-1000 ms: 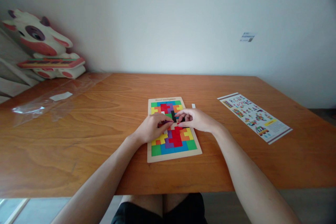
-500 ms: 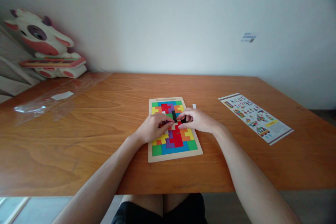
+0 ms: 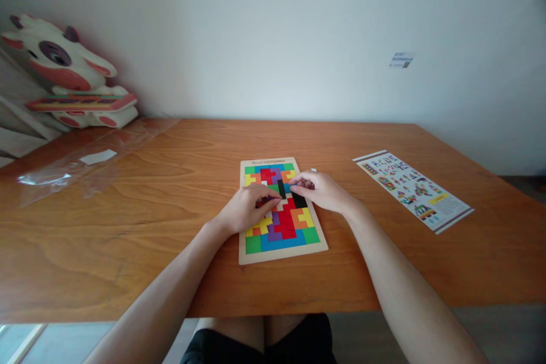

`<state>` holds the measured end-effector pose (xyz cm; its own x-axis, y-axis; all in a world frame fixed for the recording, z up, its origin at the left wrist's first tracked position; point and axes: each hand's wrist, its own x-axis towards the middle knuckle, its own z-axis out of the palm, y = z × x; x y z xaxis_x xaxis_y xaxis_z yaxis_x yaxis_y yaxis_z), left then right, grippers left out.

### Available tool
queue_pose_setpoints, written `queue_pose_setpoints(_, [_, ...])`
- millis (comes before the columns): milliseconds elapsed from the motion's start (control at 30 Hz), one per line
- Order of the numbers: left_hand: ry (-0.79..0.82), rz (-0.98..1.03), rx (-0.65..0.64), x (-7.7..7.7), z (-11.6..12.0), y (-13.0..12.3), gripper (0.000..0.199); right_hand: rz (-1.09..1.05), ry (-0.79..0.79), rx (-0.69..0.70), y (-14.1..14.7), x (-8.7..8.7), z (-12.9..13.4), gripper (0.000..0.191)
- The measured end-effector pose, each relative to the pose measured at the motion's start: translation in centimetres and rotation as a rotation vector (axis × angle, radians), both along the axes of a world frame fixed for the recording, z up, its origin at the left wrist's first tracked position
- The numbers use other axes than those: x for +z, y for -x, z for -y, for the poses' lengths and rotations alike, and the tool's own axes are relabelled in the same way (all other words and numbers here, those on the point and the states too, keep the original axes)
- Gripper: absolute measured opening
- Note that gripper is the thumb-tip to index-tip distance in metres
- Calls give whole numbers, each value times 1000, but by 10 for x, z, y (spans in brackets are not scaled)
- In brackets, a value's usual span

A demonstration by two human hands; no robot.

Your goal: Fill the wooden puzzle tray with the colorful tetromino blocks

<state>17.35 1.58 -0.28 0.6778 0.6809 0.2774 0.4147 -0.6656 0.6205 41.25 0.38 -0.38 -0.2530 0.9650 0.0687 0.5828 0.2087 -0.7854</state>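
Observation:
A wooden puzzle board (image 3: 283, 253) with a pale frame lies on the table, filled with coloured block pieces. My left hand (image 3: 247, 207) rests over its left side, thumb and fingers pinching a dark purple puzzle piece (image 3: 266, 199). Over the upper right part is my right hand (image 3: 319, 189), fingers bent and their tips close together beside a blue piece (image 3: 286, 188); whether anything is between them is hidden. Black pieces (image 3: 300, 200) show just below that hand. A large red area (image 3: 289, 219) fills the lower middle, near an orange piece and a yellow piece.
On the right lies a printed instruction sheet (image 3: 413, 190). A clear plastic bag (image 3: 55, 173) with a white label is at the left, in front of a cow-shaped toy keyboard (image 3: 81, 79). A small white piece (image 3: 314, 170) shows behind my right hand. The wall (image 3: 273, 40) bounds the table's back.
My right hand has drawn up and slightly away from the red pieces, uncovering more of the black ones. The red pieces now sit closer together. My left hand has barely moved.

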Motion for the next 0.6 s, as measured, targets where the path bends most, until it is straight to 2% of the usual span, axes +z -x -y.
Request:
queue_pose_setpoints(100, [-40, 7, 10, -2, -1, 1, 22, -3, -86, -99, -2, -3, -3, 19])
queue_pose_setpoints(200, [-147, -8, 17, -5, -4, 3, 23, 6, -142, -151, -3, -4, -4, 19])
queue_pose_setpoints(300, [-207, -29, 3, -8, -6, 6, 24, 43, -157, -123, -1, -3, -3, 18])
queue_pose_setpoints(533, [-200, -57, -97, -5, -1, 4, 27, 95, -187, -104, -1, -4, -4, 17])
queue_pose_setpoints(600, [-201, -71, -91, -5, 0, 3, 28, 99, -190, -100, -1, -6, -5, 18])
